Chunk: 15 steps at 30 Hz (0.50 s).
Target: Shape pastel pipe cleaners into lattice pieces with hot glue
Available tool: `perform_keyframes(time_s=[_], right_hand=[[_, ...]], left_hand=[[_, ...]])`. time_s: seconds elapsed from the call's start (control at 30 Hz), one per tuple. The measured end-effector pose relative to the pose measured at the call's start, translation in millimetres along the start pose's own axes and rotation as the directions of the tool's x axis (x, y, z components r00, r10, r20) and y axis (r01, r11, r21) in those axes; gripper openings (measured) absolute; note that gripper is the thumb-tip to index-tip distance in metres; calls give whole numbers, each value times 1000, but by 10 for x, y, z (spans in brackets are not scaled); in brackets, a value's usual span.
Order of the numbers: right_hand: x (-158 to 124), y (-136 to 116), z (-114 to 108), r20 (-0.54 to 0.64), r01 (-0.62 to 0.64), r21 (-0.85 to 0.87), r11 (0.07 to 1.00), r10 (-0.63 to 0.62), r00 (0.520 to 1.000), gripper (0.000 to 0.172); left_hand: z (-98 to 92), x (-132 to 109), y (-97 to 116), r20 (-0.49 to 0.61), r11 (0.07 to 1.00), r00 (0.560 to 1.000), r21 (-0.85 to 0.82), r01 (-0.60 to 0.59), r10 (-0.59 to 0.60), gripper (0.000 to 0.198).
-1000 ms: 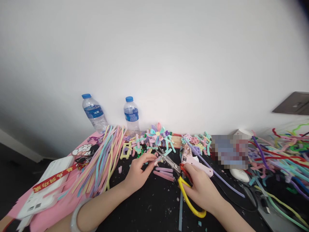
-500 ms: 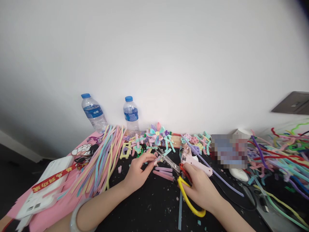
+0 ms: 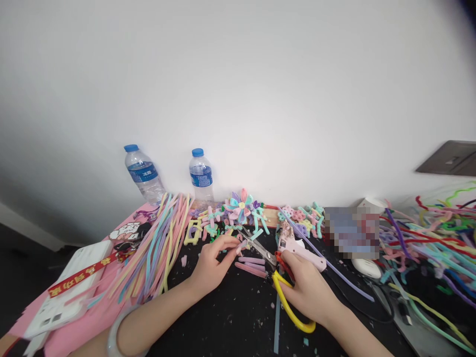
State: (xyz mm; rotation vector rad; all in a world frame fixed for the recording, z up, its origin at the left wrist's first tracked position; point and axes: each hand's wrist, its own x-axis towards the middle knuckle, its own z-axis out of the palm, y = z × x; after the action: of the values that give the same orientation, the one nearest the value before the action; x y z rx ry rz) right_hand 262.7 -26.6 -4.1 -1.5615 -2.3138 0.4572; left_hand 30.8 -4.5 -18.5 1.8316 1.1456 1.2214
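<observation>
My left hand [image 3: 215, 263] pinches a short purple and pink piece of pipe cleaner [image 3: 242, 246] between thumb and fingers. Close beside that piece are the parted blades of the scissors [image 3: 260, 248], which have yellow and red handles. My right hand [image 3: 310, 285] is wrapped round those handles. Under the blades, several cut pink and purple pipe cleaner pieces [image 3: 253, 267] lie on the black work surface [image 3: 223, 317]. A pink glue gun [image 3: 305, 253] rests just beyond my right hand. Behind the blades stands a many-coloured pipe cleaner flower [image 3: 241, 206].
Two water bottles [image 3: 143, 173] stand by the wall. Long pastel pipe cleaners [image 3: 156, 248] lie left, near a white power strip [image 3: 70, 292]. A tangle of coloured stems [image 3: 439, 243] fills the right side. A translucent glue stick [image 3: 277, 325] lies in front.
The view has shifted very slightly. The light-coloured tip that stuck out beyond my left fingers no longer shows, and the blades now sit a little closer together.
</observation>
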Motion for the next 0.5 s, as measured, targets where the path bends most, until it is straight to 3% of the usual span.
perform_keyframes(time_s=[0.5], right_hand=[[8,5,-2,24,30,-25,999,-29,999,10]], left_hand=[[5,6,7,6,1000,1000,2,5,-5,8]])
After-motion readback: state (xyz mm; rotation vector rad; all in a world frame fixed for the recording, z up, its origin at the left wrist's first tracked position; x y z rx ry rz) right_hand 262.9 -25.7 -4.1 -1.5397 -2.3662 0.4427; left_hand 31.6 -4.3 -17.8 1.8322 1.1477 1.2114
